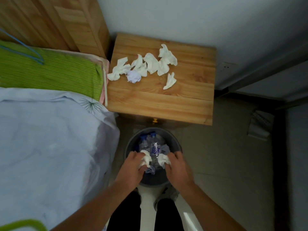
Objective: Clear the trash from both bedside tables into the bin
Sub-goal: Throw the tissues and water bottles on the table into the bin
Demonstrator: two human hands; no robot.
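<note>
Left hand [133,165] and right hand [176,165] gripping tissues over bin [176,145]

One head-worn wide-angle view, steeply downward from standing height onto bin [153,130] and bedside table [160,99].

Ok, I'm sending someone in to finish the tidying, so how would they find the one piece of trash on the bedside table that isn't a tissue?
Look at the wooden bedside table between the bed and the wall. In the litter of white crumpled tissues, near the bed side, sits a crumpled pale lilac paper ball. It is the only tight, round, bluish piece; the rest are loose white wisps.
</note>
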